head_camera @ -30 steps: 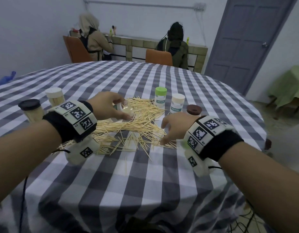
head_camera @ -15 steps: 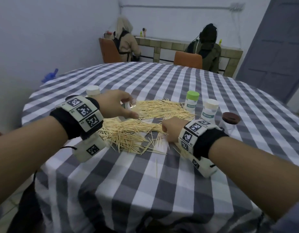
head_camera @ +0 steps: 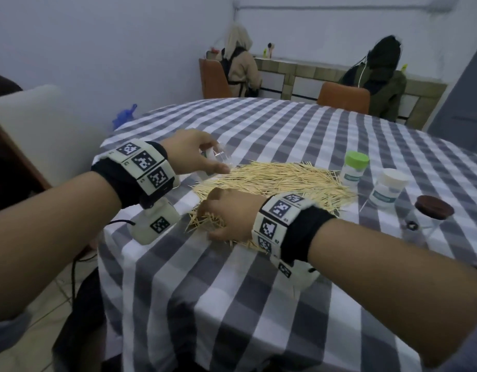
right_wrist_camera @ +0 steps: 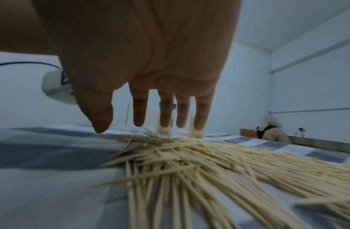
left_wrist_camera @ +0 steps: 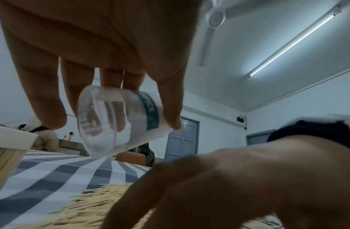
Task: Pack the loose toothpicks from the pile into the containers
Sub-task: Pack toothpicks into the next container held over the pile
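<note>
A pile of loose toothpicks lies on the checked tablecloth. My left hand grips a clear, empty container with a teal label, tilted on its side above the pile's left end. My right hand hovers low over the near left part of the pile, fingers straight and pointing down with their tips at the toothpicks. Nothing is gripped in it.
Three capped containers stand right of the pile: a green-lidded one, a white-lidded one and a brown-lidded one. A filled white-lidded container stands at the left in the left wrist view. Two people sit at a far counter.
My right hand has slid left across the pile to its near left part. The head view has swung left. My left hand still holds the container, raised a little.
</note>
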